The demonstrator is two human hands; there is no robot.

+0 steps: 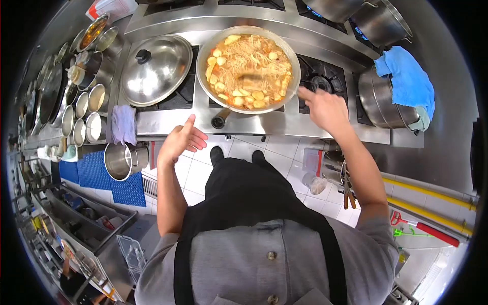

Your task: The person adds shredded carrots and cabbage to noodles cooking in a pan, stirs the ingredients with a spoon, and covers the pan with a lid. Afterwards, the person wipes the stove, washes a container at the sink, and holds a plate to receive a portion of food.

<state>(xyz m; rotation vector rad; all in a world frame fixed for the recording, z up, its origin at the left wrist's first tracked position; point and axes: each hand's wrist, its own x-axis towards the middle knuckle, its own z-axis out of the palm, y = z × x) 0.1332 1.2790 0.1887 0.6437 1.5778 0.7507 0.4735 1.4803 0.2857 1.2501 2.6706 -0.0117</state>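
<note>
Indistinctly, a dark blur [249, 77] over the noodles [254, 53].

Towel [406, 76] bright blue; cloth [124, 124] lavender; apron [249, 190] black; shirt [244, 259] grey

We have a wide pan [203, 87] of noodles [256, 53] and pale round pieces [258, 95] on the stove [300, 123]. Its handle [220, 118] sticks out at 7 o'clock. Our right hand [328, 109] is at the pan's 4 o'clock, 1 finger reaching to the rim; we cannot tell whether it touches. Our left hand [184, 140] hangs open between 7 and 8 o'clock, near the handle but apart from it. At 9 o'clock we see a domed metal lid [157, 76] with a black knob [143, 56], and at 8 a purple cloth [124, 124]. At 3, past a burner [320, 84], a blue cloth [409, 79] drapes over a pot [378, 99].
</note>
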